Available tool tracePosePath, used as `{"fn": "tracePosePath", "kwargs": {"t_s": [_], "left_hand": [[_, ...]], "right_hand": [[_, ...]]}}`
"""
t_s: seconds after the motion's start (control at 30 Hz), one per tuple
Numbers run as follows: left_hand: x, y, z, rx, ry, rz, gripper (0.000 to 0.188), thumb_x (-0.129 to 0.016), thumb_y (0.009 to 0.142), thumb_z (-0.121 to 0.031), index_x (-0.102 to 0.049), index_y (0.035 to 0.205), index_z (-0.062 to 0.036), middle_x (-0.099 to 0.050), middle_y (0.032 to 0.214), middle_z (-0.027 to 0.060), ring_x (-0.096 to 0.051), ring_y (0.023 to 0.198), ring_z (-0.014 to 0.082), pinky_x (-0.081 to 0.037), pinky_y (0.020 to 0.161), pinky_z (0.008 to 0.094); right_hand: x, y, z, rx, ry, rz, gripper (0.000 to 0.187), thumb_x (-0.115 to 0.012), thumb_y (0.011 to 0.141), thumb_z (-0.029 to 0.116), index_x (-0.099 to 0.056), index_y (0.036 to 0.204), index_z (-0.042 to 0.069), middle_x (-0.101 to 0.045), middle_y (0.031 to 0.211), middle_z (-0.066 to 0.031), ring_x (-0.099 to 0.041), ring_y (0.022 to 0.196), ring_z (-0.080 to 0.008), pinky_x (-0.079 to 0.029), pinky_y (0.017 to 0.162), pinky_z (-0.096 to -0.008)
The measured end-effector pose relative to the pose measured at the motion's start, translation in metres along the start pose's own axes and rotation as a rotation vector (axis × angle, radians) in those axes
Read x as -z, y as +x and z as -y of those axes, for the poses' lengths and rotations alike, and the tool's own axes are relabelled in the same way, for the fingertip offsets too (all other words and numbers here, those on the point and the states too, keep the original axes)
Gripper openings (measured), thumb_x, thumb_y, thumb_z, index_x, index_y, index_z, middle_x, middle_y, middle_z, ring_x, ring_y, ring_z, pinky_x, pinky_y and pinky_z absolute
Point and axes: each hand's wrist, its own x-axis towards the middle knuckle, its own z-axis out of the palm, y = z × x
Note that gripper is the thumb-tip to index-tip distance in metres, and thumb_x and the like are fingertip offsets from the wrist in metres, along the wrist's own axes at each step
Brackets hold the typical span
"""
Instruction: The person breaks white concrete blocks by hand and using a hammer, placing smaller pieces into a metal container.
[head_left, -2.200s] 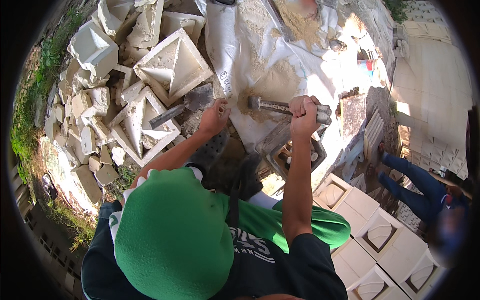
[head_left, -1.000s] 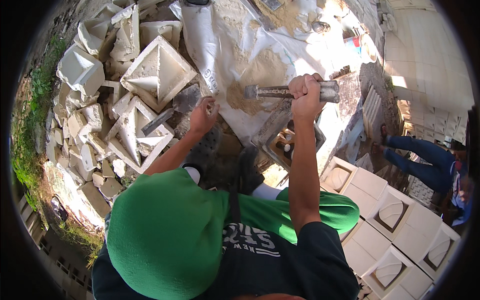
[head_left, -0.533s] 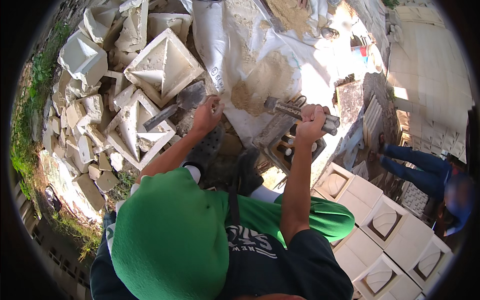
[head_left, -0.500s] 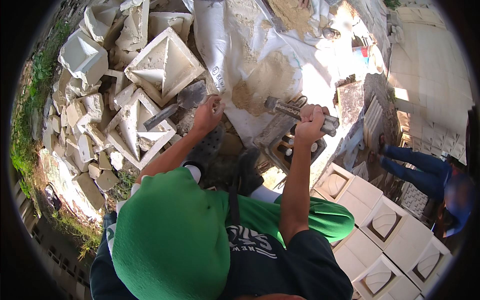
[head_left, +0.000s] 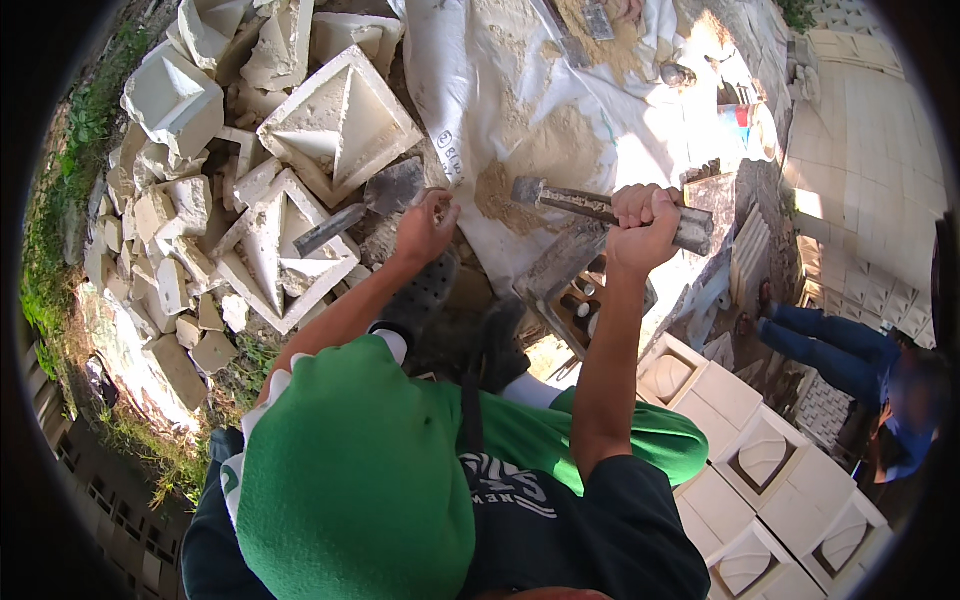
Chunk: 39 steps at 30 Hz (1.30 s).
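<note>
My right hand (head_left: pixel 645 228) is closed round a grey, mortar-caked hand tool (head_left: pixel 580 203), a thick bar with a flat end pointing left. Below the tool stands a grey mould-like frame (head_left: pixel 545 285) with openings in it, partly hidden by my right forearm. My left hand (head_left: pixel 427 228) is raised, its fingers curled in; what they hold, if anything, is hidden. Close to its left lies a small flat-bladed trowel or shovel (head_left: pixel 395 187), its handle resting over a cast block (head_left: pixel 290 250) with a triangular recess. Another such block (head_left: pixel 340 125) lies beyond.
Broken pale blocks (head_left: pixel 165 225) are heaped on the left. White sheeting (head_left: pixel 440 75) with piles of sand (head_left: pixel 560 150) spreads ahead. Finished cream blocks (head_left: pixel 710 390) stand in rows at right. A person in blue trousers (head_left: pixel 830 350) is at far right; a bucket (head_left: pixel 755 128) stands at the back right.
My right hand has moved up and to the right with the tool, whose flat end now shows more. The left hand stays curled in nearly the same place. The view has shifted slightly.
</note>
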Motion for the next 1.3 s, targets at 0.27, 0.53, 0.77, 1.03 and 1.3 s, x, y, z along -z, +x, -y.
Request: {"fn": "tracePosePath", "kwargs": {"t_s": [0.27,0.53,0.77,1.03,1.3], "left_hand": [[0.002,0.002,-0.003,0.03,0.005,0.015,0.027,-0.063,0.082,-0.025,-0.061,0.097,-0.0016,-0.062,0.102,0.0142,-0.063,0.079,0.0279,-0.05,0.07,0.038],[0.0,0.001,0.005,-0.012,0.031,0.014,0.026,-0.063,0.083,-0.024,-0.061,0.099,-0.0031,-0.061,0.104,0.0107,-0.062,0.077,0.0222,-0.05,0.066,0.0336],[0.003,-0.002,0.008,0.006,0.015,0.004,0.025,-0.062,0.084,-0.022,-0.061,0.1,-0.0028,-0.062,0.103,0.0098,-0.062,0.078,0.0211,-0.051,0.067,0.033],[0.077,-0.045,-0.032,0.149,-0.164,0.059,0.027,-0.062,0.086,-0.02,-0.06,0.105,-0.0014,-0.063,0.09,0.01,-0.06,0.074,0.0167,-0.049,0.065,0.0305],[0.147,-0.164,-0.016,0.561,0.015,0.28,0.025,-0.055,0.088,-0.012,-0.057,0.11,-0.0021,-0.063,0.099,0.0113,-0.061,0.09,0.0188,-0.049,0.08,0.0311]], "right_hand": [[-0.004,0.003,-0.006,0.016,0.061,0.104,0.026,-0.045,0.081,0.006,-0.03,0.061,0.011,-0.028,0.05,0.0011,-0.025,0.044,-0.0086,-0.022,0.043,-0.0243],[0.008,0.01,-0.022,-0.049,0.045,0.076,0.027,-0.046,0.081,0.007,-0.031,0.058,0.011,-0.028,0.05,0.0016,-0.025,0.043,-0.0094,-0.025,0.044,-0.026],[-0.003,0.01,0.023,0.006,0.006,0.172,0.027,-0.041,0.082,0.013,-0.029,0.058,0.012,-0.026,0.046,0.0008,-0.022,0.041,-0.0109,-0.023,0.043,-0.0284],[0.008,0.009,-0.044,-0.087,0.018,0.012,0.026,-0.045,0.08,0.006,-0.03,0.06,0.011,-0.029,0.05,0.0012,-0.024,0.042,-0.0098,-0.023,0.042,-0.0271],[0.0,0.017,0.039,-0.001,0.084,0.129,0.025,-0.045,0.079,0.011,-0.029,0.06,0.012,-0.026,0.048,0.0011,-0.022,0.04,-0.0099,-0.024,0.042,-0.0254]]}}
